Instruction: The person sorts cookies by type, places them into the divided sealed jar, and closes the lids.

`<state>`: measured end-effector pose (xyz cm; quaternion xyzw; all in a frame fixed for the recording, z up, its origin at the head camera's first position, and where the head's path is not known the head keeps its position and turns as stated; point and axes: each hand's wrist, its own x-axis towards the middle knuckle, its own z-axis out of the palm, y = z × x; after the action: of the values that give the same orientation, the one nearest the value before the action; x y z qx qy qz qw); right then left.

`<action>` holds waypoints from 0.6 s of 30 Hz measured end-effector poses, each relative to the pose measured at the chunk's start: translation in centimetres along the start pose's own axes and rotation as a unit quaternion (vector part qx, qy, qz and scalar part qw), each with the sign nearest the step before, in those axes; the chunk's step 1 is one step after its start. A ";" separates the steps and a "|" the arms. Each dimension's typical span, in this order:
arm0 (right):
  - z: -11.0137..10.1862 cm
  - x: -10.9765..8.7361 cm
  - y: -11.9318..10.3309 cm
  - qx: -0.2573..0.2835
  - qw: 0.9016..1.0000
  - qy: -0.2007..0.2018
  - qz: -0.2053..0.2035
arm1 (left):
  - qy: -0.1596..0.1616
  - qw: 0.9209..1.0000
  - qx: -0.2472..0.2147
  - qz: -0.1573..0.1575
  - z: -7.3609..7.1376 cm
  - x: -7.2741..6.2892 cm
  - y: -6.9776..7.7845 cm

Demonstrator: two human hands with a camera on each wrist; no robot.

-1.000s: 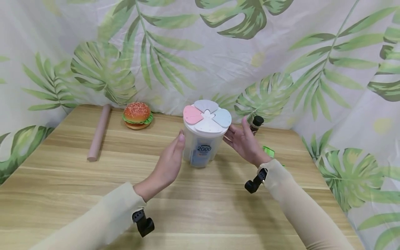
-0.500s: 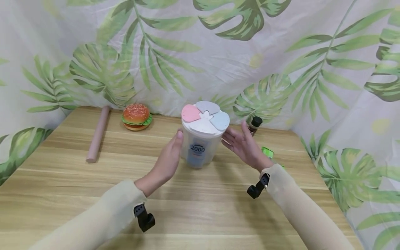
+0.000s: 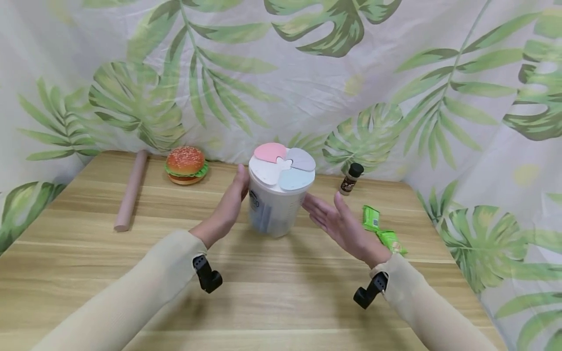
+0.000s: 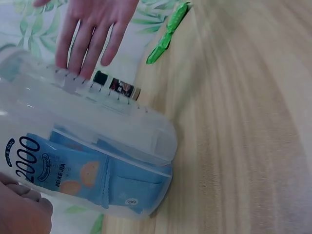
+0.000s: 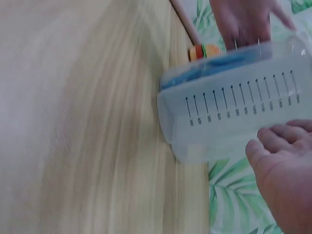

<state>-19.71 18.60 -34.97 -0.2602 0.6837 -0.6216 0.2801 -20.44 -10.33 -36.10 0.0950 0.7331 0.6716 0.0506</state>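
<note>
A tall translucent storage canister (image 3: 274, 214) stands on the table between both hands. Its white lid (image 3: 283, 165) carries pink, lavender, white and pale blue petal flaps. Through the wall, blue snack packets (image 4: 87, 170) show inside, under a "2000" print. My left hand (image 3: 224, 209) lies along the canister's left side, thumb up, its fingers partly hidden behind the wall. On the other side my right hand (image 3: 338, 226) has its fingers straight, tips at the wall and thumb raised. Measuring marks (image 5: 243, 97) run up the side seen in the right wrist view.
Left of the canister are a toy hamburger (image 3: 186, 165) and a pinkish rod (image 3: 131, 192). A small black-capped bottle (image 3: 351, 179) stands at the back right. Two green packets (image 3: 371, 218) lie beside my right hand. A leaf-print cloth (image 3: 246, 78) hangs behind the wooden table (image 3: 281, 302).
The canister has turned clockwise seen from above; its pink flap moved toward the back and the print went left. My left hand slid away from me, the right slightly nearer me.
</note>
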 end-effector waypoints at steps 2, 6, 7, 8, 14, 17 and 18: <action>0.5 -0.4 0.0 -0.007 1.000 0.001 0.000 | -0.006 1.000 -0.011 0.002 0.0 0.4 -0.1; 1.1 -0.9 0.0 -0.016 1.000 0.002 -0.005 | -0.017 1.000 -0.025 -0.001 -0.1 1.0 -0.1; 1.2 -1.0 0.0 -0.017 1.000 0.002 -0.004 | -0.019 0.999 -0.026 -0.002 -0.1 1.2 0.0; 1.4 -1.1 0.0 -0.017 1.000 0.001 -0.004 | -0.021 0.999 -0.027 -0.003 -0.2 1.3 0.0; 2.0 -1.5 0.0 -0.021 1.000 -0.011 0.003 | -0.018 0.999 -0.029 -0.019 0.0 2.1 0.2; 2.1 -1.6 -0.1 -0.020 1.000 -0.015 0.002 | -0.017 0.999 -0.032 -0.019 0.2 2.3 0.2; 2.1 -1.7 -0.1 -0.021 1.000 -0.015 0.001 | -0.017 0.999 -0.033 -0.019 0.2 2.3 0.1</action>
<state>-17.04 18.26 -34.94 -0.2746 0.6928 -0.6024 0.2859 -22.68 -9.63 -35.86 0.0910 0.7115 0.6923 0.0790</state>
